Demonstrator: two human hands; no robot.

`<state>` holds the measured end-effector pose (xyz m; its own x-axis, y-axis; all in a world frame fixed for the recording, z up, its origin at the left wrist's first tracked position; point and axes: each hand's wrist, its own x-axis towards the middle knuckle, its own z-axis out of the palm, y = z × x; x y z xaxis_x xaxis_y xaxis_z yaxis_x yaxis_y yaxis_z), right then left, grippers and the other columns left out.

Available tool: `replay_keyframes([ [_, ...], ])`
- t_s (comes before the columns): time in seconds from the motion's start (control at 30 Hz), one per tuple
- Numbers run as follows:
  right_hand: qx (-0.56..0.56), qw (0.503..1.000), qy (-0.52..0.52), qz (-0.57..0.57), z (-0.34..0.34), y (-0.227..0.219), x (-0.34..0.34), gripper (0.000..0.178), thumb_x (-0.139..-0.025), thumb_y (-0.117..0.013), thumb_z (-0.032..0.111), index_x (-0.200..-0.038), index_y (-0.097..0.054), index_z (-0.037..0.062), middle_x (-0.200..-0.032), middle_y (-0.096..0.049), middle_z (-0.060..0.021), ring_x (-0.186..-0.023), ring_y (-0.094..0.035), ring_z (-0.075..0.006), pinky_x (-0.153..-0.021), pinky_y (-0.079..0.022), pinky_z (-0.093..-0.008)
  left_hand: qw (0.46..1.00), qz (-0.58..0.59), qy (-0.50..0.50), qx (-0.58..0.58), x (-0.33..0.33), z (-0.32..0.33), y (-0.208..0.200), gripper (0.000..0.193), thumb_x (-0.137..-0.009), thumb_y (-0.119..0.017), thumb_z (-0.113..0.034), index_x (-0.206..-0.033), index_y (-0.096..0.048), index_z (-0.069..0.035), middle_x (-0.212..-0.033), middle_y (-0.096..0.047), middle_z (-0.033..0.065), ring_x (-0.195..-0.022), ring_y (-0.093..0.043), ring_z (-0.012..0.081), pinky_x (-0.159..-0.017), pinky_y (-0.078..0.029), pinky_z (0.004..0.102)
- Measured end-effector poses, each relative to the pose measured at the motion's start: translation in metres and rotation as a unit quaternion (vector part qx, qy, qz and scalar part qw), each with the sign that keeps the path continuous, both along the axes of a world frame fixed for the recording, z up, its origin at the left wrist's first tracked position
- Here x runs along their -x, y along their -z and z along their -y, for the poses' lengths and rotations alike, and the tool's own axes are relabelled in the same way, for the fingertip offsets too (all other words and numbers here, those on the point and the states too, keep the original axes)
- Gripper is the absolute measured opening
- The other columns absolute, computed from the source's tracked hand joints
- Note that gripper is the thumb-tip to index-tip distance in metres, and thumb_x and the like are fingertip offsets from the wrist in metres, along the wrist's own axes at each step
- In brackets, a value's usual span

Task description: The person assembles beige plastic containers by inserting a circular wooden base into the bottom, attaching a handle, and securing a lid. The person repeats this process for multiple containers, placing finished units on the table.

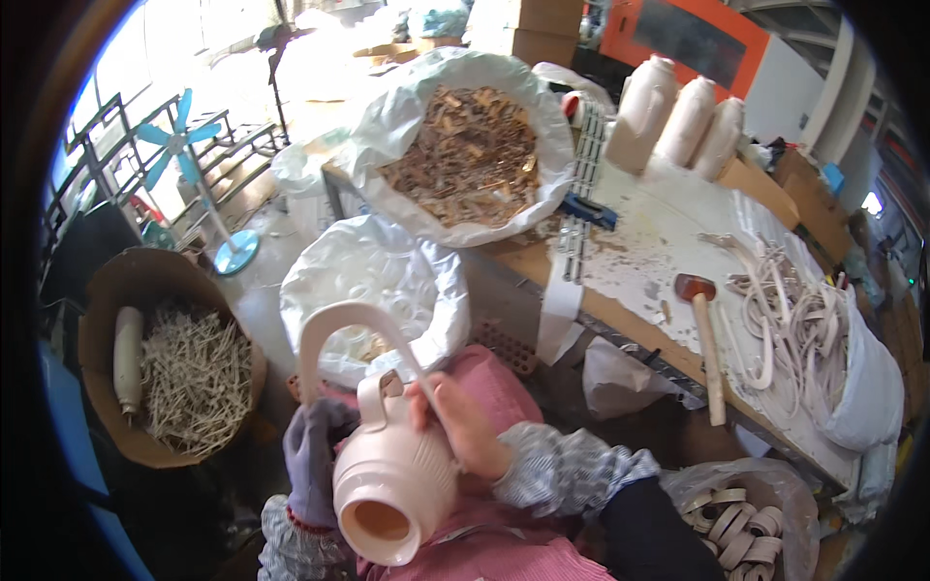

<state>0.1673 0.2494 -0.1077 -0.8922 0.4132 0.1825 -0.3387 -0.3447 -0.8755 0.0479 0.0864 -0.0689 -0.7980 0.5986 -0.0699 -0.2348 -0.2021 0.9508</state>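
The largest thing before you is the workbench [630, 281], its pale top running off to your right; on its far left part, a big white sack [373, 121] gapes around a mound of brown scraps [465, 155]; on the floor at your left, a cardboard box [102, 300] holds thin pale sticks [199, 378], with a pale bottle [128, 358] upright along its inner left wall; a smaller white bag [310, 252] of whitish, translucent pieces sits between box and bench; beyond it stands a blue fan [176, 145]; to your lower right, a clear bag [799, 504] holds pale rings [741, 533]; at the bench's far side stand three pale jugs [644, 111] in a row; nearer, on the right, lies a heap of pale strips [780, 320], with a wooden-handled mallet [710, 363] just beside it; over your lap, against pink cloth [504, 382], is the pale pink jug [412, 450], tilted, its round opening facing you and its handle uppermost; your bare right hand [460, 426] rests on its shoulder, fingers curled around one end of an arching pale band [325, 324]; your gloved left hand [315, 465], beside the jug, grasps the band's other end, its fingertips partly hidden.
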Motion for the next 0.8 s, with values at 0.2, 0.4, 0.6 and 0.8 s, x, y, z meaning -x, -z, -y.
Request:
replay_keyframes([
  [0.2,0.105,0.986,-0.016,0.128,-0.010,-0.001,0.006,0.031,-0.103,-0.046,0.033,-0.117,-0.052,0.0063,-0.086,-0.053,0.0012,-0.073,-0.052,-0.0045,-0.065,-0.045,-0.0184,0.986,-0.150,0.001,0.067,-0.023,-0.008,0.003,0.033,-0.103,-0.041,-0.027,-0.100,-0.060,-0.001,-0.090,-0.062,0.0071,-0.082,-0.059,0.0127,-0.077,-0.049,0.0285],
  [0.4,-0.058,0.998,0.036,0.005,0.002,-0.004,0.014,0.034,-0.103,-0.044,0.035,-0.114,-0.056,0.0045,-0.092,-0.056,-0.0010,-0.085,-0.053,-0.0086,-0.079,-0.043,-0.0213,0.986,-0.161,-0.041,0.019,0.001,-0.007,0.008,0.028,-0.099,-0.052,-0.028,-0.099,-0.060,-0.001,-0.086,-0.064,0.0059,-0.080,-0.061,0.0144,-0.075,-0.049,0.0293],
  [0.6,-0.561,0.802,0.114,-0.171,-0.043,-0.063,0.055,0.057,-0.097,-0.054,0.038,-0.141,-0.044,0.0046,-0.128,-0.050,-0.0200,-0.121,-0.047,-0.0315,-0.106,-0.033,-0.0401,0.907,-0.351,-0.109,-0.204,0.054,0.022,-0.018,0.021,-0.086,-0.067,-0.022,-0.096,-0.065,-0.003,-0.107,-0.061,0.0110,-0.100,-0.059,0.0235,-0.087,-0.050,0.0392],
  [0.8,-0.330,0.942,0.061,-0.018,-0.127,-0.085,0.011,0.059,-0.090,-0.065,0.020,-0.142,-0.039,0.0095,-0.120,-0.055,-0.0081,-0.107,-0.054,-0.0208,-0.087,-0.045,-0.0346,0.872,-0.432,0.070,-0.217,0.077,-0.019,-0.054,0.012,-0.078,-0.068,-0.002,-0.089,-0.071,-0.008,-0.132,-0.052,0.0186,-0.124,-0.050,0.0322,-0.100,-0.045,0.0433],
])
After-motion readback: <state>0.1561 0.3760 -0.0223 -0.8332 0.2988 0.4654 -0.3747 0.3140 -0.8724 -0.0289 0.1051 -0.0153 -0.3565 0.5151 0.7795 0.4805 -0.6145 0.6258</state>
